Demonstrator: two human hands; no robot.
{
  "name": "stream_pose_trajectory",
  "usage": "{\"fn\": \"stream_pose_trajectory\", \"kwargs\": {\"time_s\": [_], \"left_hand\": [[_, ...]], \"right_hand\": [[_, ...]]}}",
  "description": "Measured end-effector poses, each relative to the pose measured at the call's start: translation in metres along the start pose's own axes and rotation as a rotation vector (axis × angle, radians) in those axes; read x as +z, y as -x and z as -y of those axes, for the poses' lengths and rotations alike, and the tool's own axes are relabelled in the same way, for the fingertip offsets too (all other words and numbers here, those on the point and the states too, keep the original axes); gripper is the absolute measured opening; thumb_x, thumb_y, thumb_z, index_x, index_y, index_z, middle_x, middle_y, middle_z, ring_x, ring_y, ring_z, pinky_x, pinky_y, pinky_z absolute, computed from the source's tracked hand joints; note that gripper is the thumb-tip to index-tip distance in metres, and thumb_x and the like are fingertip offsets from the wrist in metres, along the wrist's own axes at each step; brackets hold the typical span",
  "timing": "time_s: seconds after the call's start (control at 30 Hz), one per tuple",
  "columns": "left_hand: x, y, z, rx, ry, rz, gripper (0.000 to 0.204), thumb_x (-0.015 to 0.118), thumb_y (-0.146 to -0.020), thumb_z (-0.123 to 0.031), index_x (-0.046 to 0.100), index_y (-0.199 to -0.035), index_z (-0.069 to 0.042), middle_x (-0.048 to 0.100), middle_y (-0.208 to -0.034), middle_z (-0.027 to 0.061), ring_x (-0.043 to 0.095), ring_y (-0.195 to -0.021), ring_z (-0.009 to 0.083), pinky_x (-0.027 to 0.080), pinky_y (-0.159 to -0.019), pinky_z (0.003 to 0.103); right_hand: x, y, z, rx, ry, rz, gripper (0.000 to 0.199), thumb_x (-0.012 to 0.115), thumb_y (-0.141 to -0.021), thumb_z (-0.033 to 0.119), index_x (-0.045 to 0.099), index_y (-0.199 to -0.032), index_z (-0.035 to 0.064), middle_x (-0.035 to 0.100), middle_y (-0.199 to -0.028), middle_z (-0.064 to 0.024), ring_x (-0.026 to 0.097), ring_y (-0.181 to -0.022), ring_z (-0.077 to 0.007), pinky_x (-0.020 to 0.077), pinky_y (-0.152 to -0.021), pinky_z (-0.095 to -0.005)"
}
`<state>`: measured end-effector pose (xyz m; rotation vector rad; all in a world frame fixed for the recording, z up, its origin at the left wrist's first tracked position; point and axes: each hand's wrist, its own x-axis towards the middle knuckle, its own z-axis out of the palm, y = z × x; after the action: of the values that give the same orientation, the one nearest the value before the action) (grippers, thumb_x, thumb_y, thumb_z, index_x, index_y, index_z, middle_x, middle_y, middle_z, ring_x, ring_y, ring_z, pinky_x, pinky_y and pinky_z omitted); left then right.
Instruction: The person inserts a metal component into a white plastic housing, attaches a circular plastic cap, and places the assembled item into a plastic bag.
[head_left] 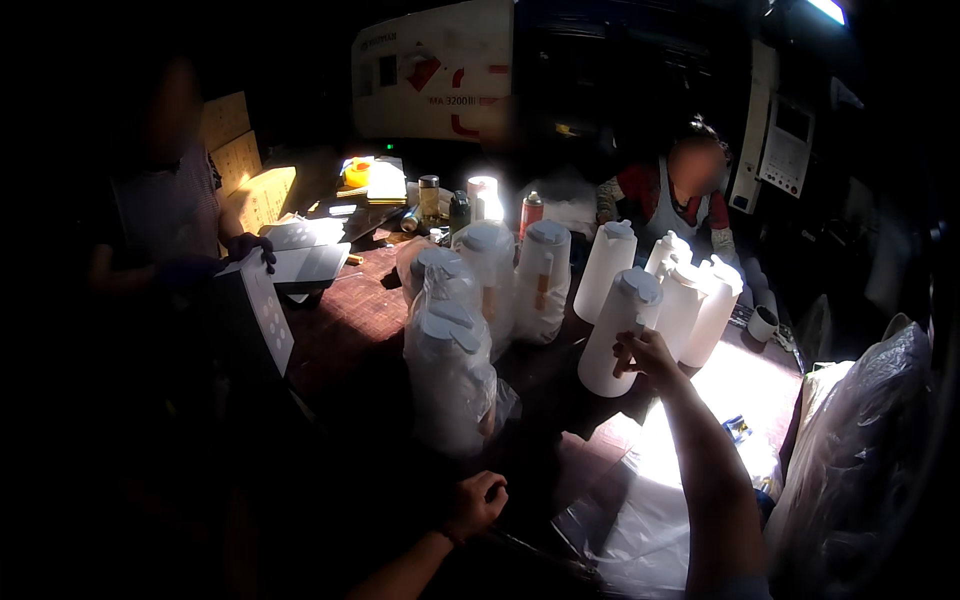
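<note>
My right hand (645, 354) is closed round the brown handle of a white lidded pitcher (605, 350), which stands upright or nearly so at the table's right side; I cannot tell whether its base touches the table. Just behind it are several more white pitchers (603, 270) without bags. Left of it, several lidded pitchers (450, 385) stand wrapped in clear plastic bags, some with brown handles showing through. Near the front edge, my left hand (478, 505) is loosely curled with nothing visible in it, apart from the pitchers.
Clear plastic sheeting (640, 520) covers the near right table corner, beside a big plastic-wrapped bundle (850, 430). A red spray can (531, 212), a jar (429, 197) and a cup (763, 323) stand farther back. At left a gloved co-worker holds a flat carton (262, 310); another person sits far right.
</note>
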<state>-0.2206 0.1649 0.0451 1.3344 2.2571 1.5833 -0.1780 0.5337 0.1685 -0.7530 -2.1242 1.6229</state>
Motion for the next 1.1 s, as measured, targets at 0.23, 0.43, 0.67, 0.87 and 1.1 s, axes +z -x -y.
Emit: {"fn": "stream_pose_trajectory", "kwargs": {"time_s": [0.23,0.43,0.67,0.87,1.1], "left_hand": [[-0.001,0.003,0.009,-0.486,0.725,-0.061,0.045,0.056,-0.092,-0.042,0.053,-0.117,-0.005,0.063,-0.108,0.0075,0.063,-0.087,0.0193,0.050,-0.076,0.032],[-0.009,0.083,-0.081,-0.420,1.317,0.311,0.062,0.033,-0.096,-0.059,0.049,-0.127,-0.007,0.058,-0.119,0.0135,0.054,-0.111,0.0206,0.046,-0.092,0.037],[-0.006,0.168,-0.132,-0.500,0.996,0.313,0.048,0.037,-0.098,-0.044,0.057,-0.078,-0.005,0.059,-0.097,0.0097,0.058,-0.084,0.0182,0.048,-0.080,0.032],[0.011,0.162,-0.158,-0.239,0.738,0.360,0.039,0.054,-0.095,-0.032,0.056,-0.067,-0.004,0.052,-0.072,-0.0004,0.049,-0.070,0.0067,0.043,-0.065,0.025],[0.066,0.166,-0.214,-0.049,0.691,0.473,0.038,0.056,-0.094,-0.021,0.052,-0.061,-0.002,0.046,-0.061,0.0010,0.042,-0.064,0.0101,0.035,-0.063,0.027]], "right_hand": [[0.078,0.229,-0.054,-0.353,0.291,-0.029,0.015,0.057,-0.089,0.007,0.063,-0.103,0.0033,0.062,-0.081,-0.0047,0.060,-0.074,-0.0157,0.0477,-0.064,-0.0307],[0.118,0.443,-0.139,-0.929,0.686,0.133,0.024,0.056,-0.088,0.012,0.065,-0.108,0.0030,0.061,-0.114,-0.0165,0.058,-0.108,-0.0316,0.0484,-0.093,-0.0408],[0.133,0.581,-0.132,-0.630,0.749,0.045,0.034,0.066,-0.069,0.007,0.062,-0.102,0.0063,0.050,-0.131,-0.0189,0.041,-0.128,-0.0408,0.0393,-0.103,-0.0490],[0.065,0.671,-0.117,-0.238,0.700,-0.566,0.026,0.062,-0.082,0.004,0.061,-0.108,0.0042,0.050,-0.133,-0.0209,0.046,-0.124,-0.0362,0.0391,-0.103,-0.0416],[-0.042,0.976,-0.306,0.218,0.138,-1.324,0.047,0.054,-0.095,0.022,0.042,-0.137,0.0054,0.052,-0.130,-0.0161,0.050,-0.120,-0.0308,0.0459,-0.098,-0.0430]]}}
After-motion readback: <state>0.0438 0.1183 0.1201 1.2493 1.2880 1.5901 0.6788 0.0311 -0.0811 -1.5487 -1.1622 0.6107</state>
